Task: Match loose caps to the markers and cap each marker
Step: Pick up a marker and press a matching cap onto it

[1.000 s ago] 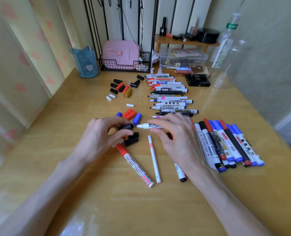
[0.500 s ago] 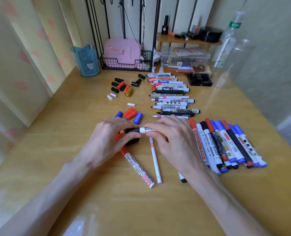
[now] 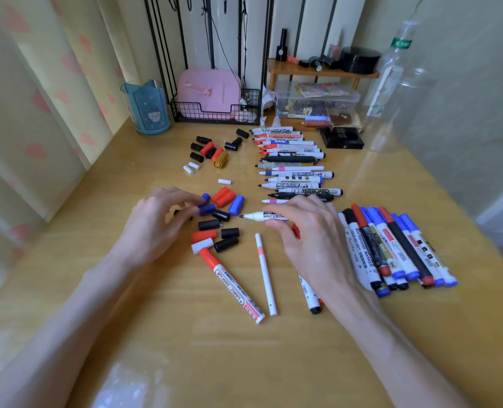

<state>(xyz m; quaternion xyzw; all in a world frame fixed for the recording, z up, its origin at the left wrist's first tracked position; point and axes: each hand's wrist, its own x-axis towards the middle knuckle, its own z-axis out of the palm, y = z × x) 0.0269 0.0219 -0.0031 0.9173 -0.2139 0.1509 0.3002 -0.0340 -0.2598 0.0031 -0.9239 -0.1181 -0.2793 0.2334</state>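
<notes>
White uncapped marker [image 3: 259, 216] gripped by right hand [image 3: 309, 240]; left of its tip, loose caps [image 3: 229, 232] crowd the left hand [image 3: 156, 228], grip unclear.

navy cap [image 3: 206, 209], white marker [image 3: 262, 216], red caps [image 3: 223, 197]

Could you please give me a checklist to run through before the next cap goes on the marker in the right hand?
1. Right hand grips the whiteboard marker: ok.
2. Its tip is bare and points toward the loose caps: ok.
3. Left hand fingers at the dark blue cap: ok; firm hold: cannot tell.
4. That cap's colour matches the dark tip: cannot tell.
5. Other loose caps lie within reach on the table: ok.
</notes>
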